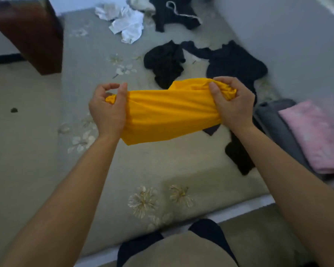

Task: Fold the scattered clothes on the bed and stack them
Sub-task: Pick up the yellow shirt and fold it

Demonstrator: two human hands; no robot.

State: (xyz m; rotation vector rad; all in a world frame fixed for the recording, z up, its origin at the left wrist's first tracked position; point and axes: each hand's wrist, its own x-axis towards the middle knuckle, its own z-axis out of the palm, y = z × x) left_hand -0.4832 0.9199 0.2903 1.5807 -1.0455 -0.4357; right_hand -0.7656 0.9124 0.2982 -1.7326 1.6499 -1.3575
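Head view: left hand and right hand each grasp a bunched end of the yellow smooth-fabric garment above the floral grey bedspread. Its shape is hidden in folds; motion blurs the far dark clothes.

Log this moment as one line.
left hand: grips yellow garment | right hand: grips it | bed: black clothes, white clothes unfolded

We've got a blurry reddish-brown wooden cabinet in the upper left, standing on a tan floor. There's a small dark speck on the floor at mid left, and a plain grey wall in the upper right.
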